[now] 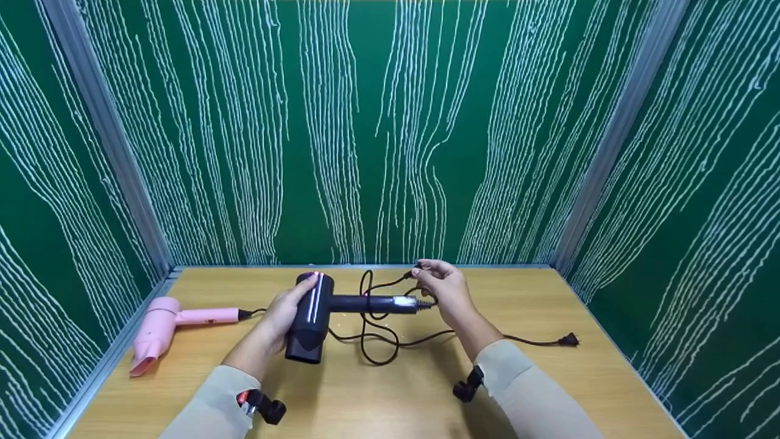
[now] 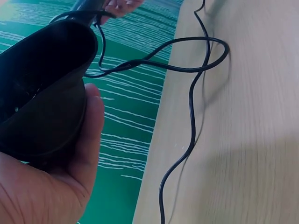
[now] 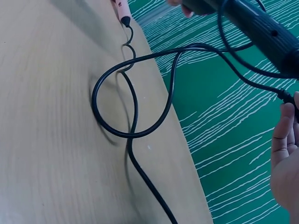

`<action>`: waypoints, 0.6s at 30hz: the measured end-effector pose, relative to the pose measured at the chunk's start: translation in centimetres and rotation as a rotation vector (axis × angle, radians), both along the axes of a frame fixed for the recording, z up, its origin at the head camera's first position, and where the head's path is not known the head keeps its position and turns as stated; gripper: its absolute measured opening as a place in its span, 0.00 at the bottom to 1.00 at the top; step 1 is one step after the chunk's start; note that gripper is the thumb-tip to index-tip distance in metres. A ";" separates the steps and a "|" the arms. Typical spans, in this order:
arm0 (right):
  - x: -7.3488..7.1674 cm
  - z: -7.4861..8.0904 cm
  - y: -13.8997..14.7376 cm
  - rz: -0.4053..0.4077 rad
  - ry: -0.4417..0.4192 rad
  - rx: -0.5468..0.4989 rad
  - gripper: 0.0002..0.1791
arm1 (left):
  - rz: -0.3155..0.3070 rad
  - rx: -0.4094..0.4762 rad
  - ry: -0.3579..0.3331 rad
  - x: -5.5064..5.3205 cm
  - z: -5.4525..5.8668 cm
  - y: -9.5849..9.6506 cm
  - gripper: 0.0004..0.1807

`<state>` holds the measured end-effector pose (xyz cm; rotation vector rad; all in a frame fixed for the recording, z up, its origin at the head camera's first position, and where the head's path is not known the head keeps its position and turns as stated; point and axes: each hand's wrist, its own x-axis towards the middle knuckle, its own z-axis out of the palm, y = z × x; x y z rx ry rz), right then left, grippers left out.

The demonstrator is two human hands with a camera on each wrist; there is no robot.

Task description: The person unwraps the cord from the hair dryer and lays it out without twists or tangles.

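My left hand (image 1: 282,317) grips the barrel of a black hair dryer (image 1: 309,318), thumb on its upper part. Its handle (image 1: 359,303) points right, with a pale label near the end. In the left wrist view the dryer's dark mouth (image 2: 44,70) faces the camera, with my left fingers around the barrel. The black cord (image 1: 368,341) hangs in loose loops about the handle. My right hand (image 1: 443,285) pinches the cord's plug end (image 1: 412,273) just beyond the handle's tip. In the right wrist view fingers partly hide this plug (image 3: 286,96).
A pink hair dryer (image 1: 159,326) lies at the table's left, its handle pointing right. Its cord (image 1: 426,338) runs under the black dryer to a plug (image 1: 569,339) at the right. Green panels (image 1: 378,122) with white lines stand around the wooden table (image 1: 378,402).
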<state>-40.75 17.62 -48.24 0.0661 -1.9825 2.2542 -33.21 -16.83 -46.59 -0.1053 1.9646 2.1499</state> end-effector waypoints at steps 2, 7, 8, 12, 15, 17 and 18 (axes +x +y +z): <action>0.1 0.3 0.1 -0.002 0.009 0.015 0.13 | -0.021 -0.014 -0.019 0.1 0.0 -0.2 0.44; 0.3 1.3 0.3 -0.021 0.040 0.050 0.15 | -0.051 -0.036 -0.040 0.2 -0.3 -0.8 0.47; 0.4 1.5 0.3 -0.022 0.046 0.051 0.15 | -0.055 -0.039 -0.043 0.2 -0.4 -0.9 0.47; 0.5 2.2 0.5 -0.028 0.070 0.050 0.15 | -0.057 -0.047 -0.057 0.2 -0.6 -1.0 0.48; 0.6 2.8 0.7 -0.035 0.095 0.033 0.15 | -0.050 -0.063 -0.066 0.2 -0.7 -1.1 0.47; 0.7 3.1 0.7 -0.040 0.120 0.021 0.15 | -0.040 -0.071 -0.059 0.3 -0.8 -1.1 0.45; 0.7 3.4 0.7 -0.042 0.136 0.012 0.15 | -0.036 -0.071 -0.051 0.3 -0.9 -1.0 0.44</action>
